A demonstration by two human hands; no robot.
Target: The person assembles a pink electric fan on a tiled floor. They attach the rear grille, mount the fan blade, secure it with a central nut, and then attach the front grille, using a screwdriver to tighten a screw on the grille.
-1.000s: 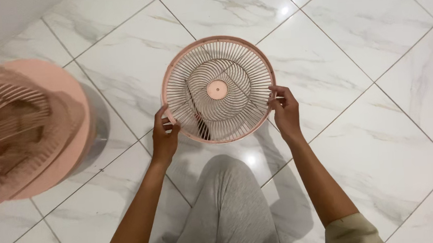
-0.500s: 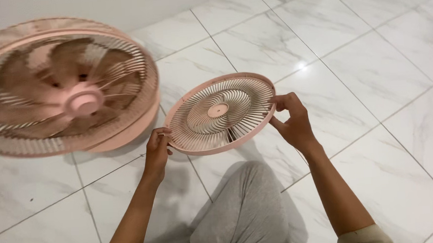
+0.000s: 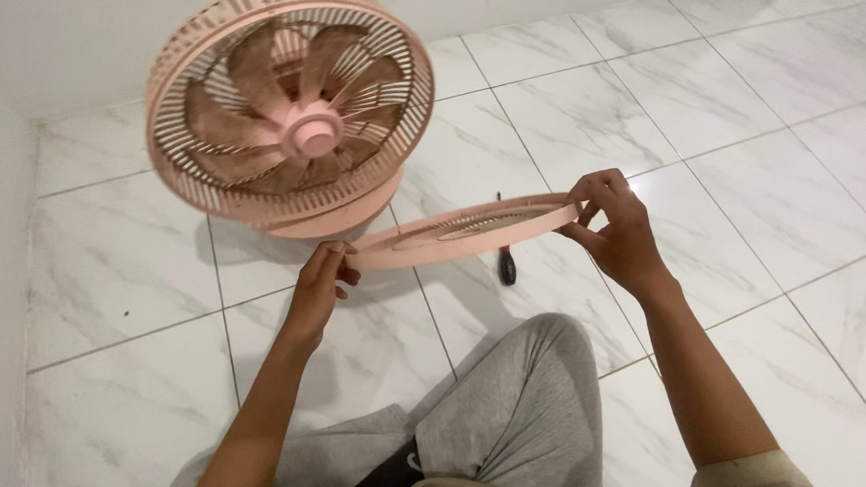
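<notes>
Grille point(image 3: 462, 234) sits mid-frame, edge-on, pinched at opposite rims by left hand point(image 3: 317, 286) and right hand point(image 3: 621, 232); such thin fingertip grips could let it drop onto the screwdriver point(image 3: 505, 261).

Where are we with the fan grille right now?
The front grille is off the pink fan, whose blades are exposed. Left hand and right hand hold the grille by its rim, nearly flat, apart from the fan. A screwdriver lies on the tiled floor below, untouched.
</notes>
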